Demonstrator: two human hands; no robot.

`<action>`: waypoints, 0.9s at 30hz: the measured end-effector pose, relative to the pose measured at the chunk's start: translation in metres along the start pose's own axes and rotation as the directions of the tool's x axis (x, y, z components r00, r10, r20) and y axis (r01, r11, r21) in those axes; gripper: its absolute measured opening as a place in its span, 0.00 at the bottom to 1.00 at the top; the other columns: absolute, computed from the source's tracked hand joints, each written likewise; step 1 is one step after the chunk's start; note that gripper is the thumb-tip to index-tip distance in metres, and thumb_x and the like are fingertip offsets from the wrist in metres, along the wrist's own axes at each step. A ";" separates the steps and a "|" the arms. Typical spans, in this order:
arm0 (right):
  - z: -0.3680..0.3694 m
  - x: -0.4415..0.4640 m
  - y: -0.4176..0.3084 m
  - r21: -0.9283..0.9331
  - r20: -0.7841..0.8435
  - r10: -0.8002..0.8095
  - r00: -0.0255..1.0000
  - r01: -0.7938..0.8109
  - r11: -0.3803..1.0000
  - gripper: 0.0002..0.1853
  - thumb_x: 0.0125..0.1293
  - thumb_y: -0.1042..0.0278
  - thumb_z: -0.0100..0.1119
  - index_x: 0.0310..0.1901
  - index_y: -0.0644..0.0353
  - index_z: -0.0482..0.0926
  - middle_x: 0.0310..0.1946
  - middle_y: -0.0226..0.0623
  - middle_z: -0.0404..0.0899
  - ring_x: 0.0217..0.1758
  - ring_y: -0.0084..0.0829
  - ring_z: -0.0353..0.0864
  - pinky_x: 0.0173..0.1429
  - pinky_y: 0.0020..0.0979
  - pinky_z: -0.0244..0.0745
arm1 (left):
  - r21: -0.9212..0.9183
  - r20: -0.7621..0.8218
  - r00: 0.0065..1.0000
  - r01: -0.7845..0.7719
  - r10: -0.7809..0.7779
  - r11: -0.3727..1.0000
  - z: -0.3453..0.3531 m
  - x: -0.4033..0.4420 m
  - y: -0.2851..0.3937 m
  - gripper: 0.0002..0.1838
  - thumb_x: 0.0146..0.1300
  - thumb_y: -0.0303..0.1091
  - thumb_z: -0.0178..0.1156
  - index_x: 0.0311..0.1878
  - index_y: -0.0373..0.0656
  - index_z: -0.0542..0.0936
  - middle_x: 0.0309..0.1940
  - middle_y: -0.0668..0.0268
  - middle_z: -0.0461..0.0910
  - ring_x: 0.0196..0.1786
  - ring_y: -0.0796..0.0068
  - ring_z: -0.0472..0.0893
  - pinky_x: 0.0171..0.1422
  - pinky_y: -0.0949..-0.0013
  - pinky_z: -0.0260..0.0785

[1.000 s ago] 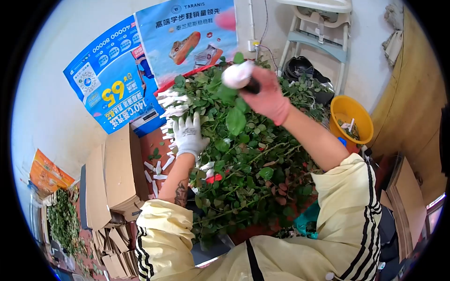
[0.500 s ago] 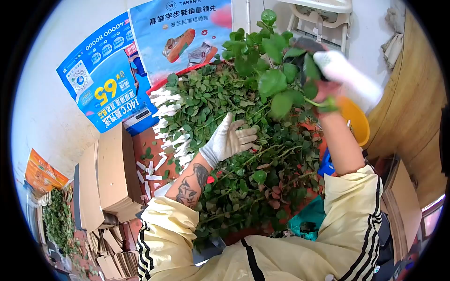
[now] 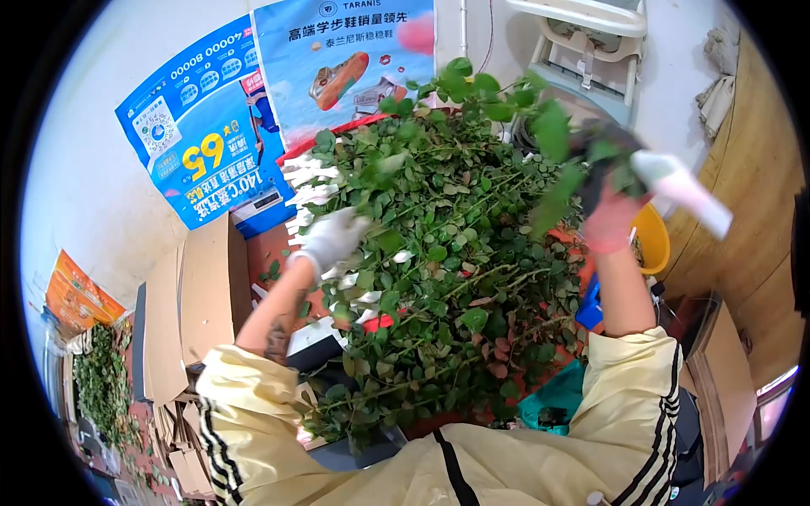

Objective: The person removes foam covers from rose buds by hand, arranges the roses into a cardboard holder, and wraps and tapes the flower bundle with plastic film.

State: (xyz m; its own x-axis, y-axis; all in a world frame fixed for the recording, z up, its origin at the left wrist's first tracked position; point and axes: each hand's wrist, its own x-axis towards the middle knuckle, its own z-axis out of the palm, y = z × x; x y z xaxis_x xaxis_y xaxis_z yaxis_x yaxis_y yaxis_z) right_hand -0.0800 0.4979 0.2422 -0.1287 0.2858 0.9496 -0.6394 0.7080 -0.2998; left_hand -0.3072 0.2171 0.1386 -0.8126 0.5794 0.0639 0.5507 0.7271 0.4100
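Observation:
My right hand (image 3: 614,211), in a blurred dark and pink glove, grips a leafy rose stem (image 3: 553,139) at the right, above the pile. A white sleeve-like wrap (image 3: 685,190) sticks out to the right of this hand, with its contents hidden. In a white glove, my left hand (image 3: 333,240) hovers at the pile's left side; its fingers are smeared by motion. Between and below both hands spreads a broad pile of leafy rose stems (image 3: 472,253). White wrapped ends (image 3: 310,194) line its left edge.
Cardboard stacks (image 3: 207,295) stand at the left, with more cardboard (image 3: 726,379) at the right. A yellow bucket (image 3: 651,236) sits behind my right forearm. Beyond the pile are a white high chair (image 3: 582,38) and wall posters (image 3: 346,76). A teal bag (image 3: 553,396) lies near me.
My left hand has swung left from the middle of the pile to the wrapped ends. My right hand has shifted slightly right and down, carrying the rose stem.

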 end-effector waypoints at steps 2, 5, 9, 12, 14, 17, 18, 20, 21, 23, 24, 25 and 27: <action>-0.037 0.023 0.034 0.076 -0.208 0.103 0.973 -0.088 0.993 0.10 0.66 0.67 0.57 0.43 0.65 0.79 0.38 0.34 0.82 0.38 0.24 0.79 0.42 0.25 0.74 | 0.154 -0.150 0.987 0.086 -0.062 0.984 -0.016 -0.010 -0.064 0.19 0.66 0.49 0.48 0.54 0.50 0.75 0.36 0.52 0.82 0.38 0.53 0.82 0.43 0.54 0.73; -0.094 0.058 0.060 0.204 -0.260 0.262 0.930 -0.212 0.956 0.10 0.65 0.72 0.58 0.45 0.66 0.79 0.41 0.35 0.80 0.42 0.24 0.78 0.46 0.26 0.75 | 0.347 -0.372 0.925 0.216 -0.077 0.912 -0.047 -0.033 -0.137 0.16 0.65 0.47 0.49 0.50 0.51 0.75 0.34 0.52 0.82 0.38 0.51 0.81 0.42 0.51 0.72; -0.197 0.091 0.139 0.494 0.011 0.291 0.957 -0.258 0.830 0.17 0.62 0.81 0.55 0.54 0.67 0.73 0.48 0.40 0.78 0.49 0.30 0.79 0.51 0.29 0.76 | 0.492 -0.383 0.922 0.248 -0.048 0.834 -0.075 -0.077 -0.206 0.14 0.64 0.44 0.50 0.46 0.49 0.76 0.32 0.52 0.82 0.37 0.50 0.81 0.42 0.49 0.72; -0.262 0.095 0.191 -0.485 0.119 0.005 0.993 0.054 0.873 0.17 0.63 0.81 0.53 0.54 0.66 0.72 0.50 0.42 0.78 0.52 0.33 0.78 0.55 0.30 0.74 | 0.470 -0.350 0.915 0.356 -0.199 0.808 -0.080 -0.109 -0.253 0.14 0.62 0.43 0.52 0.45 0.47 0.76 0.32 0.52 0.82 0.36 0.50 0.81 0.42 0.49 0.71; -0.292 0.100 0.215 0.329 0.164 0.272 0.948 -0.312 0.891 0.15 0.68 0.77 0.47 0.56 0.66 0.71 0.50 0.42 0.77 0.53 0.34 0.76 0.57 0.32 0.75 | 0.595 -0.353 0.921 0.357 -0.166 0.720 -0.073 -0.120 -0.288 0.13 0.60 0.42 0.54 0.43 0.45 0.78 0.32 0.52 0.81 0.36 0.50 0.81 0.42 0.50 0.71; -0.303 0.103 0.229 0.796 0.281 0.376 0.883 -0.433 0.422 0.15 0.71 0.74 0.44 0.56 0.66 0.71 0.50 0.42 0.77 0.54 0.35 0.75 0.57 0.33 0.75 | 0.482 -0.401 0.902 0.356 -0.159 0.801 -0.072 -0.128 -0.286 0.11 0.58 0.38 0.56 0.40 0.44 0.80 0.33 0.51 0.81 0.37 0.50 0.81 0.43 0.51 0.72; -0.297 0.106 0.234 0.706 0.172 0.418 0.892 -0.408 0.579 0.14 0.71 0.68 0.45 0.54 0.62 0.72 0.50 0.41 0.78 0.51 0.36 0.77 0.56 0.36 0.75 | 0.473 -0.422 0.893 0.364 -0.156 0.802 -0.074 -0.130 -0.288 0.10 0.58 0.37 0.56 0.40 0.44 0.80 0.33 0.51 0.81 0.37 0.49 0.81 0.44 0.51 0.72; -0.294 0.110 0.245 0.443 -0.013 0.469 0.883 -0.416 0.794 0.14 0.71 0.63 0.45 0.52 0.59 0.74 0.49 0.40 0.79 0.49 0.37 0.78 0.56 0.38 0.75 | 0.456 -0.421 0.882 0.407 -0.211 0.791 -0.081 -0.135 -0.278 0.11 0.57 0.35 0.57 0.42 0.43 0.79 0.33 0.51 0.81 0.37 0.49 0.80 0.44 0.51 0.72; -0.296 0.111 0.247 0.353 -0.048 0.463 0.885 -0.419 0.837 0.14 0.71 0.64 0.45 0.52 0.59 0.74 0.49 0.40 0.78 0.49 0.37 0.78 0.56 0.38 0.75 | 0.497 -0.448 0.892 0.298 -0.053 0.815 -0.080 -0.136 -0.285 0.09 0.56 0.34 0.56 0.38 0.43 0.79 0.32 0.51 0.81 0.38 0.48 0.79 0.44 0.51 0.72; -0.298 0.110 0.255 0.210 -0.084 0.461 0.883 -0.437 0.875 0.14 0.71 0.66 0.45 0.52 0.60 0.74 0.49 0.40 0.78 0.50 0.37 0.77 0.57 0.38 0.75 | 0.514 -0.506 0.855 0.191 0.116 0.836 -0.077 -0.143 -0.274 0.07 0.55 0.33 0.56 0.35 0.43 0.80 0.32 0.50 0.80 0.36 0.47 0.79 0.41 0.51 0.72; -0.299 0.106 0.258 0.147 -0.100 0.464 0.880 -0.448 0.882 0.14 0.71 0.67 0.45 0.52 0.61 0.74 0.50 0.41 0.78 0.51 0.37 0.77 0.57 0.37 0.74 | 0.515 -0.498 0.860 0.190 0.112 0.836 -0.081 -0.145 -0.275 0.07 0.55 0.33 0.56 0.35 0.43 0.80 0.32 0.50 0.80 0.36 0.47 0.79 0.41 0.51 0.72; -0.299 0.104 0.262 0.098 -0.114 0.463 0.879 -0.454 0.886 0.13 0.70 0.68 0.45 0.52 0.61 0.74 0.50 0.41 0.78 0.51 0.37 0.77 0.58 0.37 0.74 | 0.511 -0.436 0.900 0.227 0.023 0.829 -0.083 -0.146 -0.279 0.08 0.56 0.33 0.55 0.37 0.43 0.79 0.32 0.50 0.80 0.36 0.47 0.79 0.41 0.51 0.72; -0.302 0.097 0.267 0.038 -0.148 0.453 0.879 -0.453 0.891 0.13 0.70 0.70 0.45 0.53 0.62 0.74 0.50 0.41 0.78 0.52 0.37 0.77 0.58 0.36 0.74 | 0.507 -0.383 0.923 0.249 -0.044 0.825 -0.083 -0.148 -0.292 0.11 0.55 0.33 0.56 0.42 0.44 0.78 0.32 0.51 0.80 0.35 0.47 0.79 0.39 0.51 0.71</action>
State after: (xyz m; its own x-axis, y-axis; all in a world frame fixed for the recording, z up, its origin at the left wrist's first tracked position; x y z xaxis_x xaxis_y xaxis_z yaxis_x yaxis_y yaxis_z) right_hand -0.0344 0.9102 0.2267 -0.2906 0.6679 0.6851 -0.5404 0.4763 -0.6936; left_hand -0.3639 -0.1111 0.0850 -0.8470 0.3617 0.3895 0.3486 0.9312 -0.1068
